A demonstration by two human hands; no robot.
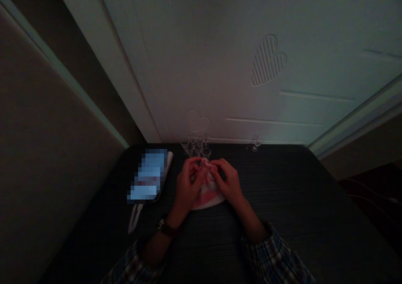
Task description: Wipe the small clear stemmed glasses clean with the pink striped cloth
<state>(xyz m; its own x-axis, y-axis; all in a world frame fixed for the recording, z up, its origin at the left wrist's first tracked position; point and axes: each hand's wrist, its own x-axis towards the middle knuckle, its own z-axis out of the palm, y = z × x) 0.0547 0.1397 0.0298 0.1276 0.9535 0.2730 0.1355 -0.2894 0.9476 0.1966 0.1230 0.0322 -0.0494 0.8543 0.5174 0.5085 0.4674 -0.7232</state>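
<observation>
A pink and white cloth [210, 194] is bunched up between my two hands over the middle of the dark table. My left hand [188, 179] has its fingers curled on the cloth's left side, with something faintly shiny by the fingers that is too dark to make out. On the other side my right hand [228, 180] pinches the gathered top of the cloth. The cloth's lower edge hangs down to the tabletop. Just beyond my hands stand several small clear stemmed glasses [197, 146] in a close group.
Another small glass [256, 146] is at the table's back edge, right of centre. A lit phone [147, 175], blurred out, lies left with a white strap [135, 219]. Behind the dark table [282, 208] rises a white panel [220, 66] with heart reliefs. A cable lies far right.
</observation>
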